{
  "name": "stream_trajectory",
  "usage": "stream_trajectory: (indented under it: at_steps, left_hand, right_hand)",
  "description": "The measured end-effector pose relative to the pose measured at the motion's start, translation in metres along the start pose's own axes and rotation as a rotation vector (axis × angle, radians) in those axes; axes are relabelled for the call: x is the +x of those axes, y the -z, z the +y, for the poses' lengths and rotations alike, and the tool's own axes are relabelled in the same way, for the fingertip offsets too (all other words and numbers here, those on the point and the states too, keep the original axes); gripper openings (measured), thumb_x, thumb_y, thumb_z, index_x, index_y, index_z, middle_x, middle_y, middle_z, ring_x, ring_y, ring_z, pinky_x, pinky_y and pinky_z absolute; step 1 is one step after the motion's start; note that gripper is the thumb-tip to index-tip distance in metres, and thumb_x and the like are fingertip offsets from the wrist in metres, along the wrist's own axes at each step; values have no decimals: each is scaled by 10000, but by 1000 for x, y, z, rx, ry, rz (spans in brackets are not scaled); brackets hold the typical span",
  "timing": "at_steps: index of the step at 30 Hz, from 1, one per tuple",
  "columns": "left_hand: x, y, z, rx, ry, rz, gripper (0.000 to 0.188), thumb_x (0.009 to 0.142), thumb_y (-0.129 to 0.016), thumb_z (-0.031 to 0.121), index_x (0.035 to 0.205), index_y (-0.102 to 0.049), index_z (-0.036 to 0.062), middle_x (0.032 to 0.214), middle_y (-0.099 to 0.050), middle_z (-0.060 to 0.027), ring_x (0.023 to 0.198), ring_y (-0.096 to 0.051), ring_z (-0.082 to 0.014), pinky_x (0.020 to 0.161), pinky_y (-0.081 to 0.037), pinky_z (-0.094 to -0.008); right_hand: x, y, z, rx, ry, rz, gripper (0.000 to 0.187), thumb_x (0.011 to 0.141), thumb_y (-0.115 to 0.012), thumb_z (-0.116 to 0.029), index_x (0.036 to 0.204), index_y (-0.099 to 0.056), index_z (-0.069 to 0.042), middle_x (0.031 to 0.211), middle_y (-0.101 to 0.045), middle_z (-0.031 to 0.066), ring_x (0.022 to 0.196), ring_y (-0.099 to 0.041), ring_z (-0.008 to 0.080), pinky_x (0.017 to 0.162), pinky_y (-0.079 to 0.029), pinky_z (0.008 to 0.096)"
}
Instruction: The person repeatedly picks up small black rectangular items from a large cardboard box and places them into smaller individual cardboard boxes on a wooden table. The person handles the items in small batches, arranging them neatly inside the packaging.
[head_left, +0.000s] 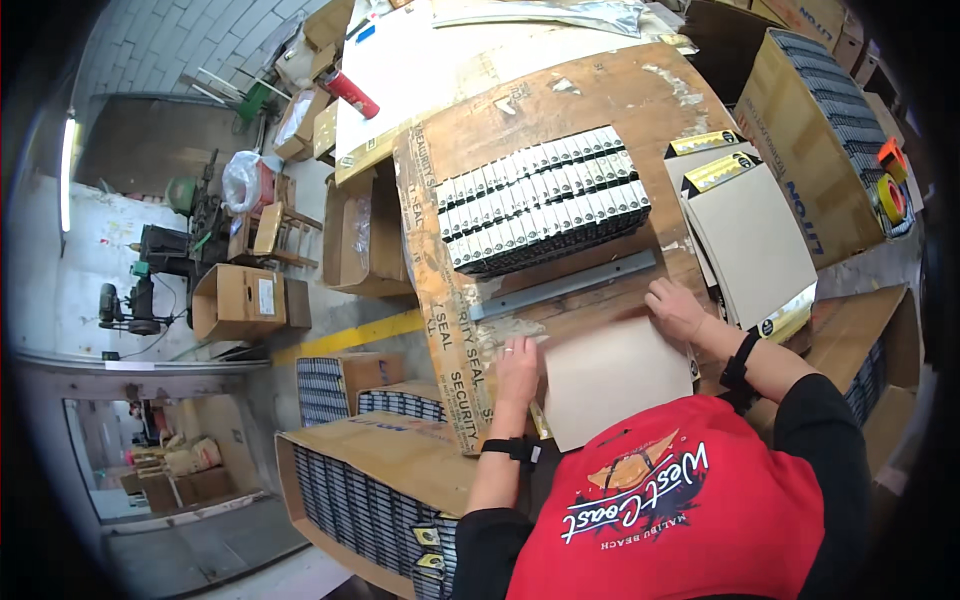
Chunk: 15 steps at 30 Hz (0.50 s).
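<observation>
A flat, plain greyish-beige cardboard sheet [615,380] lies at the table's near edge, right in front of my red shirt. My left hand [517,372] pinches its far left corner, fingers curled. At the far right corner, my right hand [680,311] has its fingers bent over the edge. A gold printed strip shows beside the sheet's near left side. Just beyond both hands lies a grey metal bar [565,285] on the wooden table. Farther back stands a block of small black-and-white boxes [545,200] in rows.
To the right, similar cardboard sheets [755,245] with gold edges are stacked. Large cartons of packed dark boxes stand at the left [375,435] and far right [765,170], the latter with tape rolls [890,198]. A red can [353,94] sits on the white surface behind.
</observation>
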<state>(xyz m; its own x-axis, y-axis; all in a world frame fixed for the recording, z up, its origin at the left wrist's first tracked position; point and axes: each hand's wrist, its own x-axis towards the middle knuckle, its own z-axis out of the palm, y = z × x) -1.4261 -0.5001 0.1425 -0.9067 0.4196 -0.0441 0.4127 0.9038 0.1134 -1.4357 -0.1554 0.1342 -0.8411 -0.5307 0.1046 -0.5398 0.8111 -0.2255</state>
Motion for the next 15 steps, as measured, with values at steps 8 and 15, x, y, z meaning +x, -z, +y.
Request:
stream_trajectory:
  at_steps: [8,15]
  left_hand:
    - [43,-4,-1,263,-93,-99,198,718,-599,113,909,-572,68,951,-563,-78,937,-554,-241,724,-476,-385]
    - [74,-30,-15,139,24,115,209,692,-577,47,900,-557,42,950,-551,-111,941,-537,-268,756,-467,-373]
  right_hand:
    - [51,7,2,-212,7,-94,139,733,-519,-153,818,-562,-51,898,-517,114,878,-507,264,739,-423,377]
    - [58,-24,-5,-367,-25,23,152,733,-511,-156,774,-601,-41,895,-525,113,875,-513,268,694,-437,371]
